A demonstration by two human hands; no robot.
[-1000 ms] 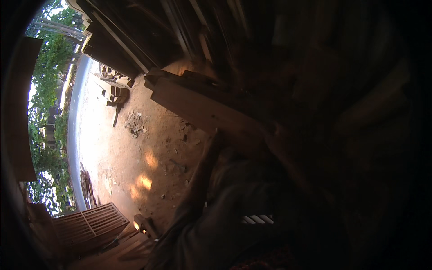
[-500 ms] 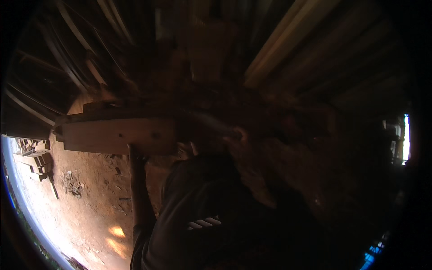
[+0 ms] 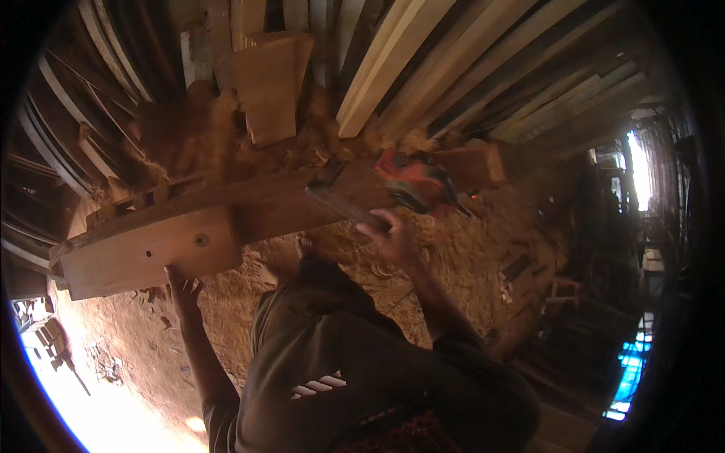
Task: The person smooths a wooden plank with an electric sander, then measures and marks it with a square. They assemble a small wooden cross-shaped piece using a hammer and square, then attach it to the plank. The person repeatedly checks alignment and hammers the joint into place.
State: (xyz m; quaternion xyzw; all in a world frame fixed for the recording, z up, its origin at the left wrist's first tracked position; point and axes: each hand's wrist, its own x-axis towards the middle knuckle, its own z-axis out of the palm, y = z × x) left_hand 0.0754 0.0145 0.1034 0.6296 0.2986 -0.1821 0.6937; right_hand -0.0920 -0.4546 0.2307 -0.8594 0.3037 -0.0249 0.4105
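Both hands [image 3: 181, 285] [image 3: 389, 238] grip one heavy timber beam [image 3: 151, 253].

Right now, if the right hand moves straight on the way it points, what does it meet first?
The right hand already touches the long wooden beam; straight on lies the red power tool resting on it, though depth is unclear.

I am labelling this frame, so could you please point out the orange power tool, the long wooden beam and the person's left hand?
Orange power tool [image 3: 414, 181]: head view, on its orange housing.
Long wooden beam [image 3: 143, 253]: head view, on its pale side face near the left end.
Left hand [image 3: 181, 287]: head view, middle of the hand under the beam.
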